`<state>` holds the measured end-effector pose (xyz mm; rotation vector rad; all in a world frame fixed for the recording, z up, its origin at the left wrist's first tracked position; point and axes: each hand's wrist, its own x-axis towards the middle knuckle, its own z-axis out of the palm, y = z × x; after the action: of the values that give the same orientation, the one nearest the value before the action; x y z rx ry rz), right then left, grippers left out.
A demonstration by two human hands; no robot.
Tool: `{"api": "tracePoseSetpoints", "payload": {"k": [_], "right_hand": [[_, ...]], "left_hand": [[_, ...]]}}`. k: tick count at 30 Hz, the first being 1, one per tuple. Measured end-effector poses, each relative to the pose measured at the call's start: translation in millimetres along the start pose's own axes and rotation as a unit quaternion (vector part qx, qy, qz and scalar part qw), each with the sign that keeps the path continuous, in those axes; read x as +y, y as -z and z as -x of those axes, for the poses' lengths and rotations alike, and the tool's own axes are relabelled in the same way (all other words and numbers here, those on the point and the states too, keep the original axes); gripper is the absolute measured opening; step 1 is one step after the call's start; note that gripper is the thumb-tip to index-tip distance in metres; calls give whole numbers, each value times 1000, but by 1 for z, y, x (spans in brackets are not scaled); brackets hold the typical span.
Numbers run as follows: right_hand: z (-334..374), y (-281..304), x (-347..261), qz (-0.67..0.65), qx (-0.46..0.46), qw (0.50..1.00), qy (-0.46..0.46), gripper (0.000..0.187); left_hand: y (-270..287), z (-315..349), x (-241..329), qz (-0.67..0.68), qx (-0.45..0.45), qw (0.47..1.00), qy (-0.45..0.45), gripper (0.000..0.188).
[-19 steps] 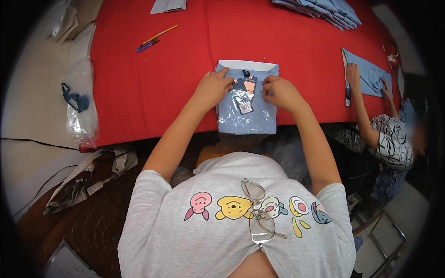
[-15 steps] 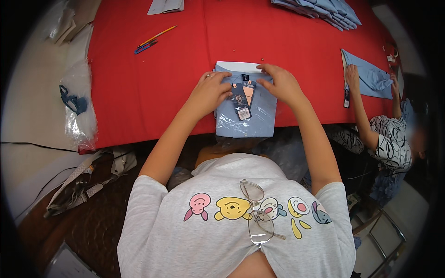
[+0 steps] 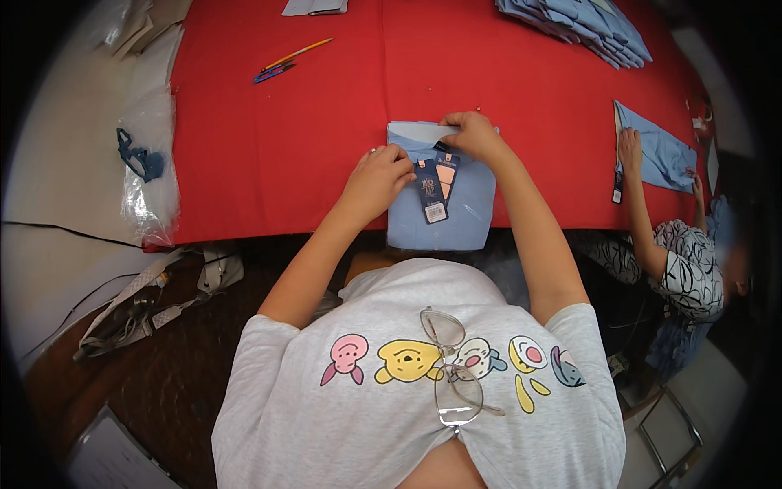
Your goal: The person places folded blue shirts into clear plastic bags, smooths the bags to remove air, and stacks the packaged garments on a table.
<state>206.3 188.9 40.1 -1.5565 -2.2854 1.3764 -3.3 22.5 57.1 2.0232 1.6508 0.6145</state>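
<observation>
Touching folded blue shirt [image 3: 456, 226] beside tags [image 3: 432, 194] with half-curled left hand [image 3: 378, 181], at top edge with partly closed right hand [image 3: 476, 137]. Cannot tell grip from touch.

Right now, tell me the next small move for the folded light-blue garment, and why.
Probably have the left hand square up the two dark-blue rectangular hang tags: they overlap at different angles on the folded light-blue garment, and that hand's fingertips are close beside them.

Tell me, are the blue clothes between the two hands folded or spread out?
Folded: the blue garment makes a compact, flat, nearly rectangular packet, with dark hang tags lying on top.
</observation>
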Motion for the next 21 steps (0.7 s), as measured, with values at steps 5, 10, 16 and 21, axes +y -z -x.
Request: {"api": "tracePoseSetpoints", "payload": {"k": [5,10,16,21], "right_hand": [[13,-10,0,91,-27,995,42,29],[54,-19,-25,147,251,925,244,20],[66,-40,-16,7,2,998,58,15],[63,-47,10,-82,-50,994,57,18]], "left_hand": [[-5,7,0,1,-18,1000,13,17],[-10,13,-8,57,-11,998,18,19],[-9,17,-7,46,-12,999,-13,17],[1,22,-1,62,-2,998,-26,15]]}}
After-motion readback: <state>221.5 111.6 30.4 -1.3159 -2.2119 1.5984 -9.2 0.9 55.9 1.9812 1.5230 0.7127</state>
